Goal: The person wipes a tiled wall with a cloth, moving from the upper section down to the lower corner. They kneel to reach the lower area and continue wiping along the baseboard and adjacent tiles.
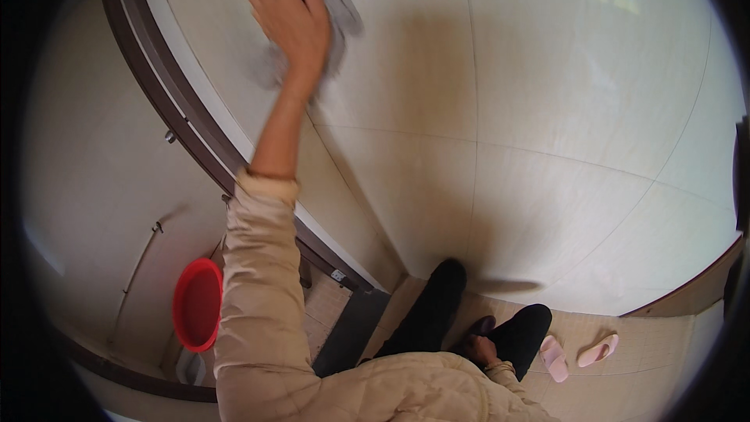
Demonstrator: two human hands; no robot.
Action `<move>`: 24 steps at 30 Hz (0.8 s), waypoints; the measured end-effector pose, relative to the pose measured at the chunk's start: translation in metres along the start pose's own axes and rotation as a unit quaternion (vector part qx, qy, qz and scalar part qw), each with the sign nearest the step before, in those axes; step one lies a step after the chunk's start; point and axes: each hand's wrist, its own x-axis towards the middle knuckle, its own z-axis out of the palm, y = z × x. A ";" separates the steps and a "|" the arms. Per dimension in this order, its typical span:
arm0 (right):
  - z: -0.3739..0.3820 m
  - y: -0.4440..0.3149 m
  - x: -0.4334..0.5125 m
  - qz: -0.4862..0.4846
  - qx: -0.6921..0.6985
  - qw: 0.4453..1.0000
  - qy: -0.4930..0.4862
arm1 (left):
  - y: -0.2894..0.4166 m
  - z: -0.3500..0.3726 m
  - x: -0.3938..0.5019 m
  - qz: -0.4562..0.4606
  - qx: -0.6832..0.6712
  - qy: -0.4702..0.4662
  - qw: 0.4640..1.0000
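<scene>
My left hand (296, 17) is raised high against the pale tiled wall (410, 70), near the corner beside the door frame. It grips a grey cloth (340, 9), whose folds spread around the fingers and wrist and look blurred. Low in the view, my right hand (483, 349) rests by my right knee, over a dark shoe; its fingers are partly hidden, and whether it holds anything cannot be made out.
At left, a brown door frame (220, 155) borders another room. A red plastic basin (196, 305) is there, with a thin pipe (137, 269) along the wall. A dark threshold (354, 325) crosses the floor. Pink slippers (554, 357) lie right of my legs.
</scene>
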 end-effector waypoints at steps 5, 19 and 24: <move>-0.005 -0.008 -0.005 -0.006 0.021 1.000 -0.004 | 0.048 -0.043 -0.081 0.132 -0.068 -0.116 0.982; -0.004 0.009 0.006 -0.051 0.023 0.998 0.007 | 0.085 0.008 -0.040 0.146 -0.090 -0.032 0.985; -0.068 0.008 -0.082 -0.017 0.204 0.947 0.249 | 0.106 -0.029 -0.136 0.260 -0.111 -0.163 0.945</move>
